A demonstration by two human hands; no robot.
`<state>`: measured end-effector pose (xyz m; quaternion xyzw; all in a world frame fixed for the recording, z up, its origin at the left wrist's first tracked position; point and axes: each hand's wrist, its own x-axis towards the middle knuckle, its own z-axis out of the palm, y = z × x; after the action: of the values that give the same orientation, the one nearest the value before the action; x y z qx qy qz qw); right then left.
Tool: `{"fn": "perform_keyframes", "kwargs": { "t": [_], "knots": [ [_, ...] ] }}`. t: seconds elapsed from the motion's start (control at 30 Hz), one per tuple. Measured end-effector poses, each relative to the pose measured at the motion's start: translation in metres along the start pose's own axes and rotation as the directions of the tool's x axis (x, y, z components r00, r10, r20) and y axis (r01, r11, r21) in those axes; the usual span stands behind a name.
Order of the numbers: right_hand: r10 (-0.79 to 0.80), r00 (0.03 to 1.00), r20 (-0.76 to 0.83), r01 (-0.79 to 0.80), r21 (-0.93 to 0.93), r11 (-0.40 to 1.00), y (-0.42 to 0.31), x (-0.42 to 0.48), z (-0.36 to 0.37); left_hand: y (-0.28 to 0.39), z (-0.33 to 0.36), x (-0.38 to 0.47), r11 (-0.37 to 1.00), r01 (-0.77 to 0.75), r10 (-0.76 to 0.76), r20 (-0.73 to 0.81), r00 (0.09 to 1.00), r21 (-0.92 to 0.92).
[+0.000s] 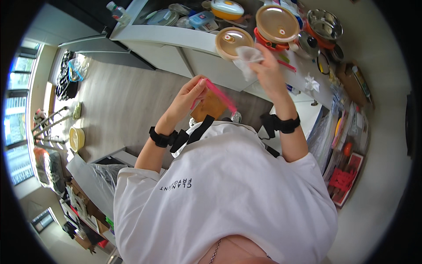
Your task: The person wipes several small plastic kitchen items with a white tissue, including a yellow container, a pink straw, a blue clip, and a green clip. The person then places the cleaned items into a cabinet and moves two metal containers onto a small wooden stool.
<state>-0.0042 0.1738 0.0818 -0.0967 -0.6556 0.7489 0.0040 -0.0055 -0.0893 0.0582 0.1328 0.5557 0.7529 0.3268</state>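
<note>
My left hand (187, 99) grips one end of a long, narrow pink object (221, 95), possibly plastic. It slants down to the right in front of my shirt, over the floor. My right hand (271, 74) pinches a crumpled white tissue or thin cloth (248, 59), slightly blurred, at the counter's front edge. Just beyond the cloth is a round, beige-lidded container (232, 39), partly covered by it. A larger beige-lidded pot (277, 23) with an orange-red body stands behind my right fingers. Another pink-red strip (287, 66) lies on the counter beside my right wrist.
Plastic food boxes (201, 19) and an orange-and-white lidded dish (227, 9) sit at the back. A steel pot (324, 24) and a glass-lidded pan (308, 44) stand right. Below are white cabinet doors (158, 52) and a brown board-like thing (209, 107) near my feet.
</note>
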Motion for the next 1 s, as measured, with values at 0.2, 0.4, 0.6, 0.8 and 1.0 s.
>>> {"fn": "perform_keyframes", "kwargs": {
  "t": [0.2,0.4,0.6,0.8,1.0],
  "knots": [
    [0.095,0.915,0.392,-0.01,-0.212,0.977,-0.005,-0.017,0.042,-0.002,-0.008,0.002,1.0,-0.026,0.026,0.009,1.0,0.014],
    [0.404,0.723,0.561,-0.567,0.148,0.81,-0.01,-0.016,0.036,0.005,-0.02,-0.003,0.989,-0.099,0.1,0.003,0.995,0.114],
    [0.457,0.694,0.557,-0.641,0.187,0.745,0.005,-0.004,0.034,0.018,-0.022,-0.001,0.886,-0.152,0.159,0.021,0.987,0.437],
    [0.512,0.581,0.633,-0.576,-0.125,0.808,0.019,0.004,0.039,0.032,-0.019,0.006,0.488,-0.226,0.169,0.163,0.972,0.843],
    [0.5,0.579,0.644,-0.551,-0.142,0.822,0.017,-0.001,0.047,0.031,-0.018,0.015,0.509,-0.301,0.214,0.22,0.952,0.807]
  ]
}}
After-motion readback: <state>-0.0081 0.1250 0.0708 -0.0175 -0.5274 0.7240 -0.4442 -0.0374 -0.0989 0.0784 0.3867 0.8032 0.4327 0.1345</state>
